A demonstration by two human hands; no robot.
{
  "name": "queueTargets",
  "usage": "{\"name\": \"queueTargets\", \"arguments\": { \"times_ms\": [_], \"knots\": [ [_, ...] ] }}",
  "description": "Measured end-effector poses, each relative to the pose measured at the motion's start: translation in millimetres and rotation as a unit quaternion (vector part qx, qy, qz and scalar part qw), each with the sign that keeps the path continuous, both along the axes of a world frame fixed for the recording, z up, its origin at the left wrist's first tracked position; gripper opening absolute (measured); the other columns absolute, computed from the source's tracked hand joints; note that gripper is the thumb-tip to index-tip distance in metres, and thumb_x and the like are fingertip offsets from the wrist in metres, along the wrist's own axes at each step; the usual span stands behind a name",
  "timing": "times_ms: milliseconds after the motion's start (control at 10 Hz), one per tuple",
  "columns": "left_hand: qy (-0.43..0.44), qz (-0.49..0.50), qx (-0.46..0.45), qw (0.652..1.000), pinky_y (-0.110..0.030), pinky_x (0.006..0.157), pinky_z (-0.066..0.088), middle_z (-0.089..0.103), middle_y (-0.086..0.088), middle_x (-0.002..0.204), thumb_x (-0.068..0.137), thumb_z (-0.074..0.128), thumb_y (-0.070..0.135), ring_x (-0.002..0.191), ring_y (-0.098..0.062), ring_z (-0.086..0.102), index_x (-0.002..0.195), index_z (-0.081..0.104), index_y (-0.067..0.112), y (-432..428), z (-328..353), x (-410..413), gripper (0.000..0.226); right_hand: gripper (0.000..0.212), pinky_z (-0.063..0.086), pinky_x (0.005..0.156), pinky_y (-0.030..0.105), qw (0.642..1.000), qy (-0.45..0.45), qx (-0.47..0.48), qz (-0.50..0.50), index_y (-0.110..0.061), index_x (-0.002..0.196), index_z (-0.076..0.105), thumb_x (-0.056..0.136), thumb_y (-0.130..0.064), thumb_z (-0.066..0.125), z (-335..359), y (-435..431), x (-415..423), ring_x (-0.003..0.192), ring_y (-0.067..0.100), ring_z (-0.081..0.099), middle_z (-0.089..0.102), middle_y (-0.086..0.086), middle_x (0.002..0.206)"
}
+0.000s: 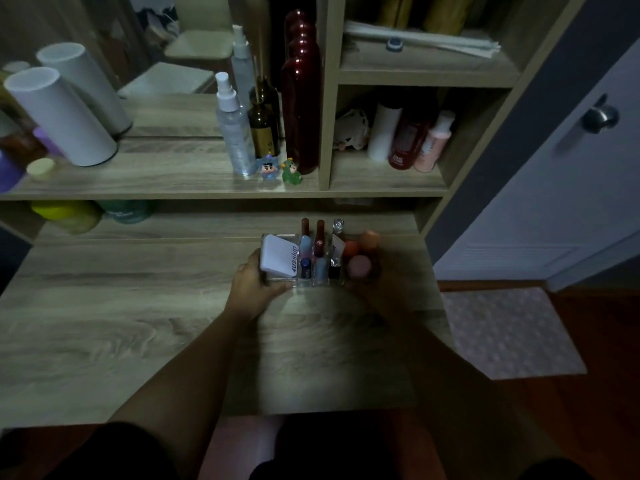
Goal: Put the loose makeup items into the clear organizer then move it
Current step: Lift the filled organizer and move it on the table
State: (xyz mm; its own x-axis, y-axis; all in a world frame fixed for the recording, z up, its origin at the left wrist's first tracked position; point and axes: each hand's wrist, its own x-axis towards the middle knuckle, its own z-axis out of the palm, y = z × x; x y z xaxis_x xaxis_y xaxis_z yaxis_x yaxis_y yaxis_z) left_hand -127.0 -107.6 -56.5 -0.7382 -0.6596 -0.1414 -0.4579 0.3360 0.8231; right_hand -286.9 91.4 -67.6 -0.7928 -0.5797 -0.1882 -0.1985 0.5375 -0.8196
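Note:
The clear organizer (309, 283) stands on the wooden desk, toward its back right. It holds a white compact marked "4U2skin" (278, 256) at its left end, several lipsticks and small tubes (313, 252) in the middle slots, and orange and pink sponges (358, 254) at its right end. My left hand (256, 289) grips the organizer's left end. My right hand (375, 282), dim in shadow, holds its right end. No loose makeup items show on the desk.
A shelf above the desk carries a spray bottle (232, 128), a brown diffuser bottle (265, 128), a tall red bottle (300, 98), two small figurines (280, 169) and white cylinders (60, 116). Bottles (412, 136) fill a cubby at right. A door (571, 168) stands right.

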Motion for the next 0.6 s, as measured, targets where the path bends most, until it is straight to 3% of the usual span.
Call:
{"name": "queueTargets", "arguments": {
  "times_ms": [200, 300, 400, 500, 600],
  "knots": [
    [-0.020, -0.013, -0.010, 1.000, -0.046, 0.097, 0.049, 0.058, -0.015, 0.127, 0.068, 0.083, 0.020, 0.117, -0.030, 0.053, 0.135, 0.039, 0.013, -9, -2, -7, 0.080, 0.071, 0.048, 0.094, 0.022, 0.995, 0.011, -0.092, 0.029, -0.002, 0.136, 0.040, 0.075, -0.005, 0.076, -3, -11, -8, 0.118, 0.020, 0.054, 0.055, 0.008, 0.130],
    [-0.018, -0.013, -0.001, 1.000, -0.048, 0.099, 0.048, 0.057, -0.013, 0.129, 0.068, 0.083, 0.022, 0.119, -0.029, 0.052, 0.136, 0.038, 0.014, -10, -5, -8, 0.082, 0.072, 0.043, 0.089, 0.010, 0.995, 0.029, -0.095, 0.027, -0.008, 0.136, 0.040, 0.074, -0.006, 0.077, -6, -11, -8, 0.118, 0.013, 0.051, 0.053, 0.006, 0.132],
    [-0.020, -0.009, 0.004, 1.000, -0.051, 0.100, 0.047, 0.055, -0.013, 0.131, 0.069, 0.082, 0.023, 0.120, -0.029, 0.051, 0.137, 0.036, 0.016, -11, -7, -9, 0.083, 0.072, 0.046, 0.094, 0.021, 0.994, 0.002, -0.103, 0.024, -0.010, 0.135, 0.040, 0.073, -0.005, 0.077, -14, -11, -13, 0.120, 0.015, 0.051, 0.051, 0.007, 0.135],
    [-0.039, -0.024, 0.006, 0.999, -0.054, 0.102, 0.045, 0.052, -0.013, 0.134, 0.069, 0.082, 0.023, 0.125, -0.031, 0.047, 0.139, 0.031, 0.019, -9, -2, -5, 0.087, 0.074, 0.048, 0.087, 0.020, 0.998, -0.005, -0.057, 0.008, -0.013, 0.135, 0.037, 0.073, -0.013, 0.079, -14, -13, -10, 0.112, 0.011, 0.051, 0.049, -0.001, 0.130],
    [-0.033, -0.022, 0.018, 0.999, -0.056, 0.104, 0.043, 0.048, -0.016, 0.136, 0.066, 0.083, 0.021, 0.128, -0.034, 0.043, 0.140, 0.027, 0.020, -9, 9, -8, 0.094, 0.077, 0.047, 0.091, 0.025, 1.000, -0.006, -0.024, -0.017, -0.015, 0.134, 0.037, 0.071, -0.024, 0.080, -6, -14, -12, 0.109, 0.010, 0.048, 0.047, -0.006, 0.125]
  ]
}}
